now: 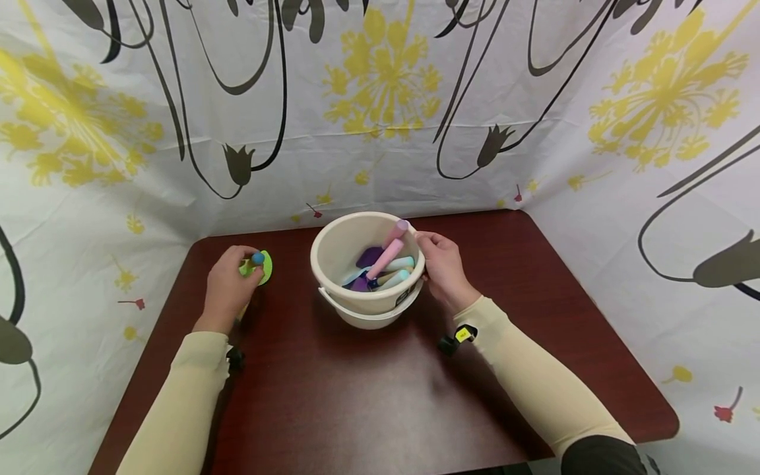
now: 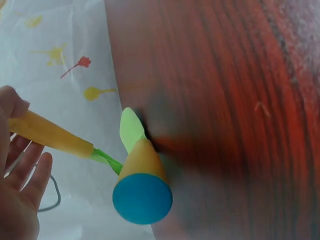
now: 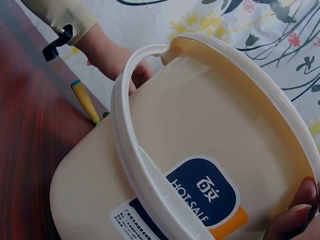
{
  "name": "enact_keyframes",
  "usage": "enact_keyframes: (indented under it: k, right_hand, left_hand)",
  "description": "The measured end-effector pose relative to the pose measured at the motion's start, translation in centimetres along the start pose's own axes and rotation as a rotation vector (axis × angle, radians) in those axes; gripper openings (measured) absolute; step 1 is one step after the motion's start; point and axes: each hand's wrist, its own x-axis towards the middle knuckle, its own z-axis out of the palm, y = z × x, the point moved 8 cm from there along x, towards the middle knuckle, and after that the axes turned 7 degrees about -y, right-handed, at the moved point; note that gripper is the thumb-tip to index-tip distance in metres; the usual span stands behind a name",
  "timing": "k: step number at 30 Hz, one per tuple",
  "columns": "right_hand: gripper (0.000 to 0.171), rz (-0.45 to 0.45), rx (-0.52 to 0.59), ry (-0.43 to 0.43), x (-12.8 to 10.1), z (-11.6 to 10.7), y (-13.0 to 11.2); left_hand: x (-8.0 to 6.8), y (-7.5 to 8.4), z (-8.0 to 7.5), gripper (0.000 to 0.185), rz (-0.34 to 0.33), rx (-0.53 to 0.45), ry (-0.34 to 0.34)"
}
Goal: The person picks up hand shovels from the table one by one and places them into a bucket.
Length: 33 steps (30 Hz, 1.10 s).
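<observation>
Head view: right hand [image 1: 442, 267] grips bucket [image 1: 356, 297] rim.

Dark red-brown wooden table [image 1: 368, 396], white curtain backdrop [image 1: 380, 112] with yellow flowers and black tulip stems behind and beside it

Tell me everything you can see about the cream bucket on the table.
The cream bucket looks like smooth plastic, round and open-topped, upright on the dark wooden table. Its white handle hangs down against the side, beside a blue and orange label. Pink, purple and pale blue tools lie inside. The right hand grips its rim.
</observation>
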Motion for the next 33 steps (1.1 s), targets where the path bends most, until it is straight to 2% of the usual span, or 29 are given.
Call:
enact_keyframes:
  k: [5, 10, 18, 23, 28, 33]
  right_hand:
    - [0.029, 0.002, 0.002, 0.001, 0.0, 0.0, 0.1]
    - [0.03, 0.003, -0.004, 0.0, 0.0, -0.1, 0.1]
    - [0.031, 0.013, -0.015, -0.002, -0.1, -0.1, 0.1]
    - [0.032, 0.023, -0.025, -0.007, -0.2, 0.0, 0.0]
    - [0.032, 0.022, -0.017, -0.009, -0.3, 0.0, 0.0]
    - [0.032, 0.022, -0.021, -0.011, -0.3, 0.0, 0.0]
  left_hand:
    - [-0.2, -0.5, -1.7, 0.025, -0.015, -0.052, 0.124]
    - [-0.4, -0.9, -2.7, 0.026, -0.029, -0.099, 0.206]
    - [-0.5, -1.5, -3.4, 0.024, -0.014, -0.095, 0.27]
    - [-0.6, -1.7, -4.2, 0.023, -0.028, -0.104, 0.315]
    - [-0.7, -1.8, -5.3, 0.022, -0.046, -0.176, 0.372]
    - [-0.7, -1.7, -6.1, 0.024, -0.082, -0.249, 0.385]
